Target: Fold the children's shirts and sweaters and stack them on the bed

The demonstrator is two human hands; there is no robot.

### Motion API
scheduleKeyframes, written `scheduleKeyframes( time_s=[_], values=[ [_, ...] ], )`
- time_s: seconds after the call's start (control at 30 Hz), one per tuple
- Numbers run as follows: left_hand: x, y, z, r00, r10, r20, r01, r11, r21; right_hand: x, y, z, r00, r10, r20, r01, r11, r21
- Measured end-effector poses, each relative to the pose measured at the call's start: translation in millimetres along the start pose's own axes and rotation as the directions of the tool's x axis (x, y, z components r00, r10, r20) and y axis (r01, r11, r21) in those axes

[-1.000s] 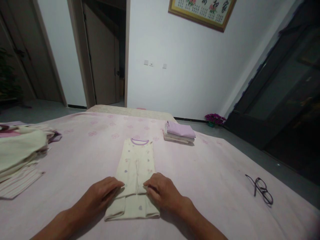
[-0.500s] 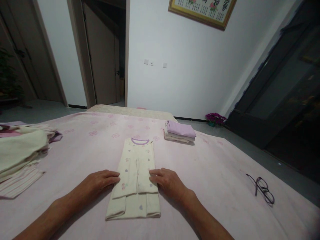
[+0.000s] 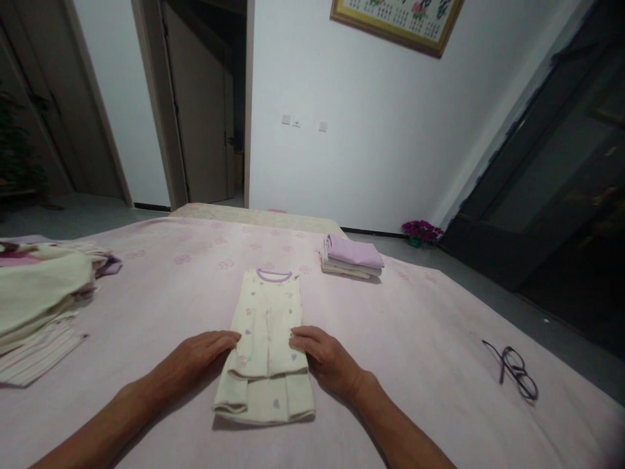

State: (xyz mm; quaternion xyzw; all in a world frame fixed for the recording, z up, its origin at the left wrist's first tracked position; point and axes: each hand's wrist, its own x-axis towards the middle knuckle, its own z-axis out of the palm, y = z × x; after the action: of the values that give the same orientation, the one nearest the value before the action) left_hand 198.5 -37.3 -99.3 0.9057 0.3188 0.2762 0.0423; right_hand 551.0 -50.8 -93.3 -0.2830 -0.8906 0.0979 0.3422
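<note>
In front of me a cream shirt (image 3: 271,326) with a purple neckband and small hearts lies lengthwise, its sides and sleeves folded inward. My left hand (image 3: 208,348) grips its left edge, fingers closed over the cloth at mid-length. At the opposite edge my right hand (image 3: 325,355) pinches the fabric at about the same height. The shirt's lower end bulges and lifts slightly off the bedspread, casting a shadow. Both thumbs and part of the fingers are hidden under or behind the cloth.
A pink flowered cover (image 3: 400,365) spreads under everything. Folded clothes (image 3: 351,254) are stacked at the far right, with a lilac piece on top. A loose heap of clothes (image 3: 43,293) lies at the left. Black-framed eyeglasses (image 3: 515,371) rest on the right side.
Both hands have closed on the shirt's side edges, the left moving slightly inward. The shirt's lower end has risen a little from lying flat.
</note>
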Motion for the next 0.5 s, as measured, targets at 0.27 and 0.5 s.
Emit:
scheduleKeyframes(
  time_s=[0.27,0.5],
  values=[
    [-3,-4,7.2,1.000,0.023,0.004,-0.023,0.999,-0.026,9,-7,-2,1.000,0.004,-0.019,-0.005,0.995,-0.095],
    [6,4,-2.3,0.999,-0.035,0.002,0.035,0.999,0.029,14,-14,-9,0.998,0.057,-0.038,-0.058,0.998,-0.034]
  ],
)
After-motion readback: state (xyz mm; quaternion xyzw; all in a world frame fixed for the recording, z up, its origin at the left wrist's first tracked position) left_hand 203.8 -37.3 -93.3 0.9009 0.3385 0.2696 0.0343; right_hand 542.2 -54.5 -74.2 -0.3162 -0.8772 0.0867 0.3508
